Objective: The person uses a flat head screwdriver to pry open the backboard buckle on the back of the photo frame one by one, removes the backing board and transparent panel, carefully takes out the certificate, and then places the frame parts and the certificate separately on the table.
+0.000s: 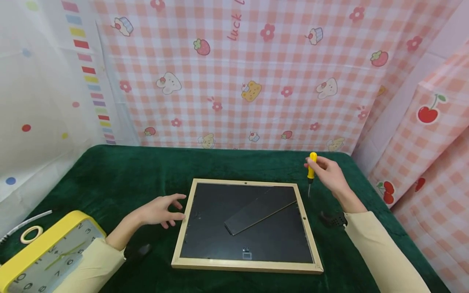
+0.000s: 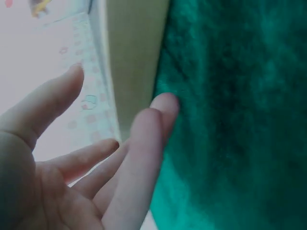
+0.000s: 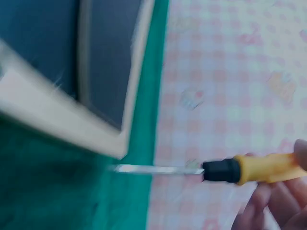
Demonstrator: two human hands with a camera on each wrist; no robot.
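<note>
A picture frame [image 1: 247, 265] with a pale wooden border lies back side up, its black backing board [image 1: 209, 211] and slanting stand leg [image 1: 253, 213] facing me. My right hand [image 1: 331, 175] grips the yellow handle of a screwdriver [image 1: 311, 173] beyond the frame's right side. The screwdriver's metal shaft [image 3: 158, 169] points down, apart from the frame in the head view. At the frame's left edge is my left hand [image 1: 161, 209], fingers spread and slightly bent, holding nothing. Whether its fingertips touch the wood I cannot tell.
A yellow-rimmed clock [image 1: 78, 217] lies at the front left, partly under the left sleeve. Near it are a cream ring [image 1: 31, 235] and a white cable [image 1: 27, 221]. Dark green cloth [image 1: 154, 167] covers the table, and a pink checked curtain [image 1: 234, 81] hangs behind.
</note>
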